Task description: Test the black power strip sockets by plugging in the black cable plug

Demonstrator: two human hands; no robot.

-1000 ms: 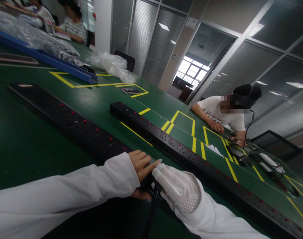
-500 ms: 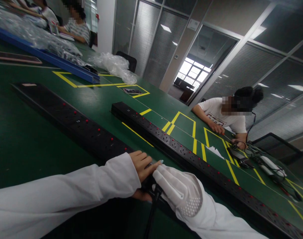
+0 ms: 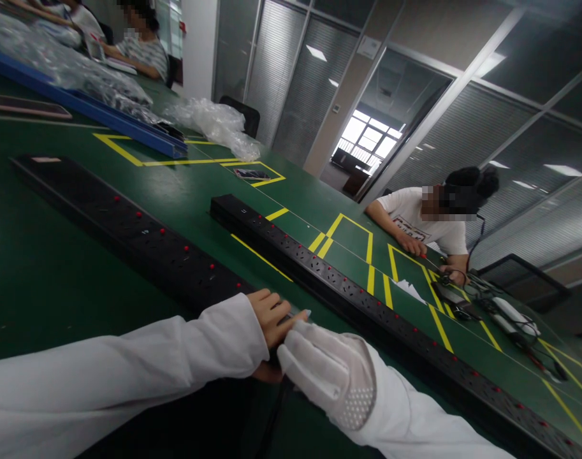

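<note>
Left hand (image 3: 271,319) and gloved right hand (image 3: 326,373) clasped the near end of a long, rigid, likely heavy power strip (image 3: 128,229), best held at both ends.

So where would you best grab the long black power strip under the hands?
Take the power strip at its near end, from above, fingers across its narrow width: it lies flat on the table. The left hand wraps that end.

White long sleeves, left grip (image 3: 271,319) bare, right grip (image 3: 329,373) white-gloved
</note>
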